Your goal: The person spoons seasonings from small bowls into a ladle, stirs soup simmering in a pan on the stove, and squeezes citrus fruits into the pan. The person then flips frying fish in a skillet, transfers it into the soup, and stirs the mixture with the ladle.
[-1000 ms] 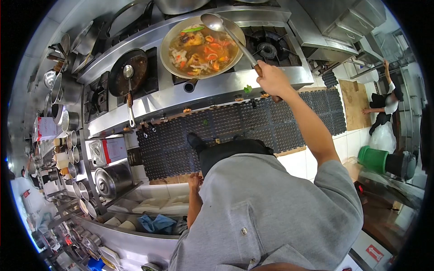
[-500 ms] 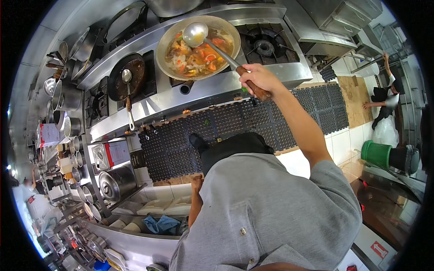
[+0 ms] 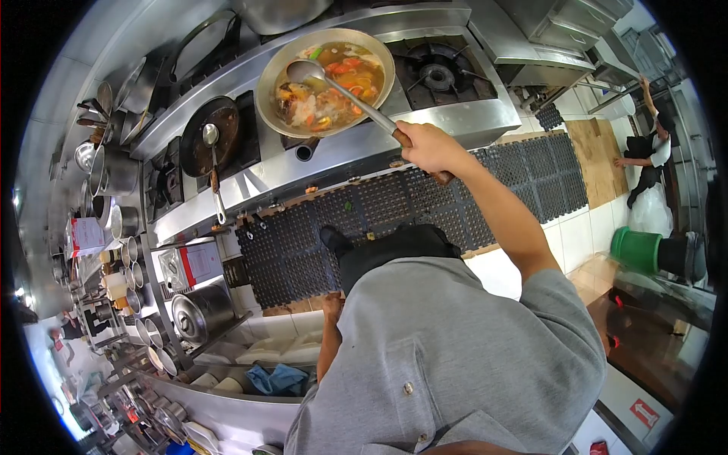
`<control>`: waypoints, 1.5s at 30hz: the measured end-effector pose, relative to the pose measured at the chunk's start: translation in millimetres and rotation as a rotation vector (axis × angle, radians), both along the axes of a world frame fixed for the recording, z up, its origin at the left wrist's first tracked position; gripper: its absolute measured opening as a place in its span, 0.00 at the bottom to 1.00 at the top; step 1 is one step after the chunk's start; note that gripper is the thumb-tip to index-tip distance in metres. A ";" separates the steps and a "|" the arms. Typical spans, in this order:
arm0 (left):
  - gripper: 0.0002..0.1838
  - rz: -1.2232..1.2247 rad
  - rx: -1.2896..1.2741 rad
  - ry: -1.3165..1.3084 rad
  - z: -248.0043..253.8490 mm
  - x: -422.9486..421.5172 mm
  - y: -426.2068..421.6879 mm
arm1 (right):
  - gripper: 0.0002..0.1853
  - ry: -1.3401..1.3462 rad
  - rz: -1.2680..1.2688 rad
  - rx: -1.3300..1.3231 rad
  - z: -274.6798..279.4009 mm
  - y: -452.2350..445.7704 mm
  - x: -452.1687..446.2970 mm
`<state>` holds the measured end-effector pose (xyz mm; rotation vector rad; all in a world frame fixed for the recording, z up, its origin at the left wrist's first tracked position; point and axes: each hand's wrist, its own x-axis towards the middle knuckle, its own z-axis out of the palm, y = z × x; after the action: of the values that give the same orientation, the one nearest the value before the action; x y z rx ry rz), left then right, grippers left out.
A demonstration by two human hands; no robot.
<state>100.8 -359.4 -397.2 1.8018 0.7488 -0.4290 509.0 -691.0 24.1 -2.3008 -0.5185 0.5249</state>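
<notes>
Stove [image 3: 474, 125] is the big item, steel, running across ahead of the person. On it: wide pan [image 3: 267, 97] of stew [image 3: 356, 70], wet, with chunks in broth. Judgement: full pan is heavy and would slosh if tilted, and its rim is likely hot. Black frying pan [image 3: 227, 121] sits to its left, apart from it, spoon lying in it. Ladle [image 3: 362, 106] reaches over the wide pan's rim, bowl in among the stew or just above it, can't tell which. Should be stiff and light empty, tip-heavy once filled; long shaft gives leverage against the wrist. Spoon [image 3: 210, 135] is smaller, handle sticking out toward the stove's front edge. Right hand [image 3: 434, 148] is wrapped round the ladle's wooden grip. Left hand [image 3: 332, 305] hangs low by the body, well apart from the right; can't tell if it holds anything. Best hold is the wooden grip [image 3: 402, 139]: metal shaft probably runs hotter, slick if wet.
</notes>
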 end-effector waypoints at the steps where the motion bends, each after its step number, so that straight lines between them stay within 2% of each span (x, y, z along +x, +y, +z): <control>1: 0.15 -0.214 0.162 -0.074 1.1 1.9 1.8 | 0.22 -0.103 -0.009 -0.119 2.2 1.3 -5.5; 2: 0.15 -0.216 0.163 -0.075 2.6 3.2 0.7 | 0.21 -0.203 -0.016 -0.238 3.4 2.0 -9.7; 4: 0.12 0.218 -0.146 0.094 4.3 1.7 -5.0 | 0.23 -0.248 0.003 -0.282 2.0 1.7 -13.7; 5: 0.12 0.219 -0.146 0.094 5.9 -0.4 -7.1 | 0.24 -0.293 0.024 -0.326 0.7 1.4 -14.9; 7: 0.10 0.368 -0.226 0.091 15.0 -0.1 -11.4 | 0.24 -0.297 0.040 -0.364 -1.8 0.8 -14.7; 10: 0.10 0.365 -0.243 0.207 23.0 3.3 -12.7 | 0.24 -0.317 0.056 -0.414 -4.2 0.5 -15.1; 13: 0.10 0.417 -0.273 0.194 20.4 -3.1 -16.1 | 0.24 -0.329 0.025 -0.424 -14.2 -1.4 -11.9; 14: 0.10 0.421 -0.273 0.194 16.9 -4.4 -18.4 | 0.24 -0.326 -0.006 -0.422 -18.6 -2.8 -9.7; 15: 0.10 0.440 -0.296 0.119 -6.8 -13.6 -17.0 | 0.24 -0.326 -0.002 -0.422 -21.2 -4.6 -8.1; 18: 0.11 0.412 -0.279 -0.038 -17.6 -22.7 -19.9 | 0.21 -0.294 -0.070 -0.324 -28.0 -10.1 -0.7; 20: 0.11 0.383 -0.248 -0.117 -20.8 -24.7 -19.5 | 0.15 -0.185 -0.093 -0.021 -30.4 -12.9 8.1; 21: 0.11 0.376 -0.242 -0.153 -22.1 -26.0 -18.7 | 0.15 -0.185 -0.090 -0.019 -30.7 -14.9 13.9; 23: 0.11 0.364 -0.232 -0.236 -25.6 -24.9 -17.7 | 0.08 0.451 -0.190 0.333 -15.6 -17.9 23.8; 24: 0.12 0.358 -0.230 -0.246 -24.4 -22.7 -16.1 | 0.08 0.449 -0.191 0.334 -8.8 -19.6 27.4; 25: 0.12 0.362 -0.233 -0.260 -24.6 -20.5 -15.9 | 0.06 0.567 -0.233 0.461 -1.8 -21.6 30.3; 26: 0.12 0.363 -0.225 -0.136 -11.6 -15.7 -15.0 | 0.06 0.687 -0.274 0.587 4.9 -23.9 33.3; 28: 0.11 0.349 -0.217 0.116 38.2 3.8 -18.6 | 0.06 0.781 -0.305 0.668 15.6 -31.7 40.2; 30: 0.11 0.284 -0.157 0.105 93.7 25.1 -26.1 | 0.06 0.998 -0.338 0.871 20.6 -35.2 42.5; 31: 0.11 0.216 -0.095 0.096 108.1 31.3 -29.2 | 0.06 0.982 -0.330 0.878 25.4 -35.7 41.0; 35: 0.12 0.282 -0.165 0.057 109.5 34.5 -32.7 | 0.05 0.832 -0.317 0.819 46.6 -38.7 33.9; 38: 0.12 0.283 -0.175 0.060 87.0 25.5 -31.8 | 0.05 0.679 -0.321 0.692 65.2 -39.4 28.2; 45: 0.13 0.275 -0.188 0.046 37.9 12.2 -29.1 | 0.04 0.543 -0.381 0.593 77.8 -41.9 20.2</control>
<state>113.1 -388.6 -359.3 1.4927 0.9418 -0.3473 529.2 -732.9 101.9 -1.5478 0.0399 0.6644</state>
